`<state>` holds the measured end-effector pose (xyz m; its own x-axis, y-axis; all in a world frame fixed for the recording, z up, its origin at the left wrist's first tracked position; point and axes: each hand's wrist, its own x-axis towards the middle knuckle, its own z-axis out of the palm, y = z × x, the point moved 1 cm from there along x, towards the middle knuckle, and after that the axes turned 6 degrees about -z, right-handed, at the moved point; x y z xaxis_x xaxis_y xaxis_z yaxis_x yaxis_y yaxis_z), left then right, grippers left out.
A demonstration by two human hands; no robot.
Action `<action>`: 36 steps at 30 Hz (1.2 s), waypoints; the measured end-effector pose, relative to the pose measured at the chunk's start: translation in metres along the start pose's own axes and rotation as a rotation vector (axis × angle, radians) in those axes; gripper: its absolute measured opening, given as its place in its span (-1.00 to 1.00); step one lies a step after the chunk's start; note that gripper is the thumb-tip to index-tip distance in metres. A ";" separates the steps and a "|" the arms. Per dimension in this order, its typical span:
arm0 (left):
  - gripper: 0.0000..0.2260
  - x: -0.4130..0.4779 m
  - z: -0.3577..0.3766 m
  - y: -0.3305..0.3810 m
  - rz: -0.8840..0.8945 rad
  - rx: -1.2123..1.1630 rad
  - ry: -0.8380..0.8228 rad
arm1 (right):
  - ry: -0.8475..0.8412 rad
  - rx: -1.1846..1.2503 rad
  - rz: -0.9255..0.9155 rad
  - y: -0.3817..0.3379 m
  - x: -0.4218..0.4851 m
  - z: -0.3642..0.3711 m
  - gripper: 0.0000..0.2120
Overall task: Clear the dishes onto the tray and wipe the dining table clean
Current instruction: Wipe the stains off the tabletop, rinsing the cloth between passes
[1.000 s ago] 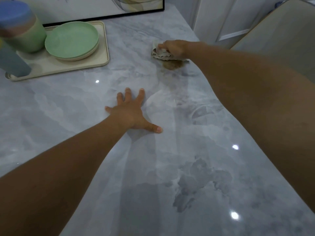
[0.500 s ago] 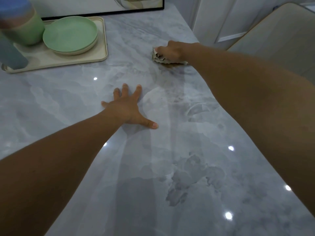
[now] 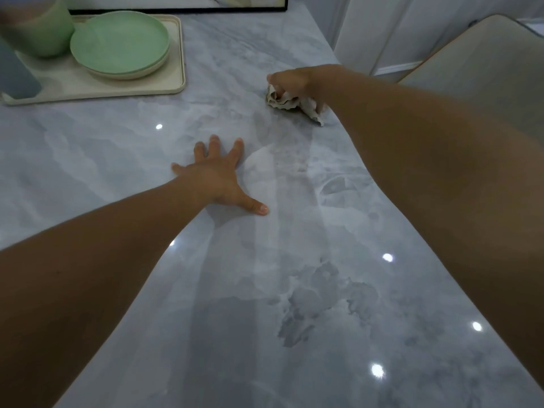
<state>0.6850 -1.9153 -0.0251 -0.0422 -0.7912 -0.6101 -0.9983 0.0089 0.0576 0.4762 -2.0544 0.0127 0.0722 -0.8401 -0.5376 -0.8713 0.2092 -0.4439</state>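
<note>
My right hand (image 3: 290,81) grips a crumpled pale cloth (image 3: 290,104) and holds it against the grey marble table (image 3: 265,290) near the far right edge. My left hand (image 3: 219,178) lies flat on the tabletop with its fingers spread, nearer to me and left of the cloth. A cream tray (image 3: 132,89) sits at the far left. On it are stacked green plates (image 3: 119,44), a green cup (image 3: 38,28) and a blue-grey cup (image 3: 14,72), both partly cut off by the frame.
A beige chair (image 3: 482,66) stands past the table's right edge. A black-framed picture (image 3: 176,4) leans at the table's far end, behind the tray. White panelled wall shows beyond the table corner.
My right hand has dragged the cloth toward me over the brown stain, which no longer shows. The left hand stays flat in place.
</note>
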 end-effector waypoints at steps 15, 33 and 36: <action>0.47 0.001 0.000 -0.001 0.007 0.013 0.005 | 0.030 -0.172 -0.055 -0.001 -0.013 0.006 -0.47; 0.46 0.000 0.002 -0.003 0.018 0.024 0.025 | 0.054 -0.377 -0.250 0.009 -0.055 0.028 -0.55; 0.47 -0.003 0.001 -0.001 0.030 0.026 0.021 | 0.041 -0.404 -0.244 0.010 -0.063 0.031 -0.60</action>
<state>0.6865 -1.9126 -0.0240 -0.0715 -0.8028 -0.5919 -0.9973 0.0482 0.0550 0.4777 -1.9836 0.0197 0.2863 -0.8610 -0.4203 -0.9509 -0.2014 -0.2351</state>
